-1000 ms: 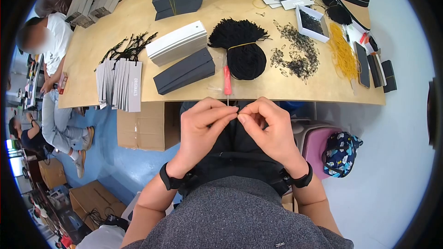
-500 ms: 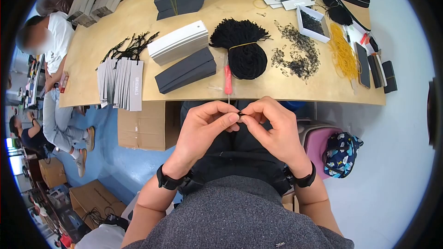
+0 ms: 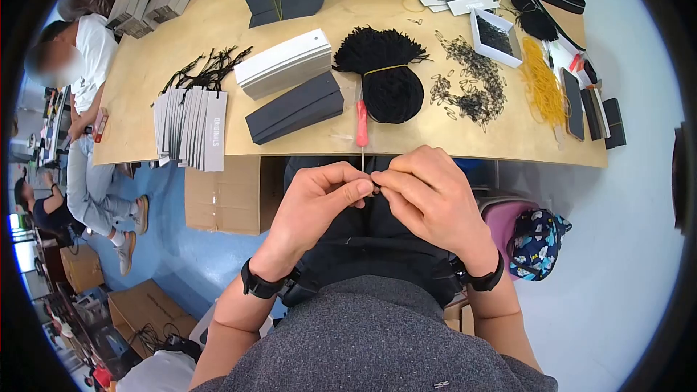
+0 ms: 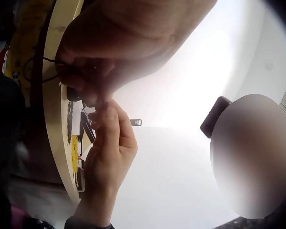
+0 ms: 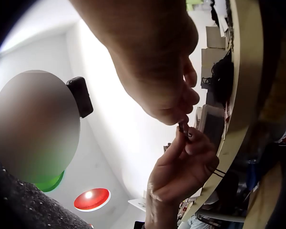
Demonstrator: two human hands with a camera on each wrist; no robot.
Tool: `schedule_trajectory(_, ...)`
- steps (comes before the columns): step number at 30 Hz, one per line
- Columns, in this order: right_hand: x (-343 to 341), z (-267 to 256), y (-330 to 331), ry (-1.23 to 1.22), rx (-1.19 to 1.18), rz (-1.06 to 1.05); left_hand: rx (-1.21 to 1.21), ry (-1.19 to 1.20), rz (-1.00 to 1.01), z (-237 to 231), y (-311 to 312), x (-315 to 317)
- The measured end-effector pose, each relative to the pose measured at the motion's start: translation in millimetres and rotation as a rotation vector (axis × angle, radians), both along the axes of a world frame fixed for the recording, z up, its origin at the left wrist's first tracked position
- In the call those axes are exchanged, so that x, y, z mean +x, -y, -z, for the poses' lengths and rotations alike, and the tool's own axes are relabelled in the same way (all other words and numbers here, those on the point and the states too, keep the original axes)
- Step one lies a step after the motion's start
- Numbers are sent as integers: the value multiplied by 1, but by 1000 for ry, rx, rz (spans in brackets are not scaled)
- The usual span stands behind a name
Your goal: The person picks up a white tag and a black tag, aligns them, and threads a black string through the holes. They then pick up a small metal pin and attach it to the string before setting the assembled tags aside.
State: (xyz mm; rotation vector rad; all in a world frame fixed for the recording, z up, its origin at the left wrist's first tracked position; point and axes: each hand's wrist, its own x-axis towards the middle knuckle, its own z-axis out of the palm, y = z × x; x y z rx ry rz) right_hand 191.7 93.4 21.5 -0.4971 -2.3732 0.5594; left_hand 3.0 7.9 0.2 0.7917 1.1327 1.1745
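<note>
Fingertip to fingertip, my left hand (image 3: 312, 199) and right hand (image 3: 432, 192) work just in front of the table edge. The left hand pinches a thin black cord (image 5: 219, 173), whose loop sticks out behind its fingers in both wrist views. Between the two sets of fingertips shows a small dark piece of the cord (image 5: 181, 128), and the right thumb and forefinger pinch it there. Most of the cord is hidden by the fingers. Just beyond the hands lies a red-handled tool (image 3: 361, 123), its thin metal shaft jutting over the table edge.
A banded bundle of black cords (image 3: 392, 91) lies on the table (image 3: 290, 151) ahead. Left of it are white cards (image 3: 283, 65), dark cards (image 3: 294, 109) and strung tags (image 3: 190, 127). Black pins (image 3: 472, 87) and yellow bands (image 3: 541, 83) spread rightward. A person (image 3: 91, 65) sits at left.
The right hand has turned further over, its fingers folding together at the left fingertips. The left hand keeps its pinch and has shifted slightly. The dark piece shows less than half a second ago.
</note>
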Motion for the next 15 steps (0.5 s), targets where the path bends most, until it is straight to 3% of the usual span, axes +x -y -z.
schedule_trajectory(3,1,1,-1,12,17,-20,-14,-14,7,-2,0,0)
schedule_trajectory(12,-9,12,-12,61,104,-84,41,-408,65,-4,1,1)
schedule_trajectory(14,-10,18,-13,63,75,-102,243,-726,-63,-6,2,8)
schedule_trajectory(15,-9,20,-12,56,46,-63,242,-727,-65,-5,2,10)
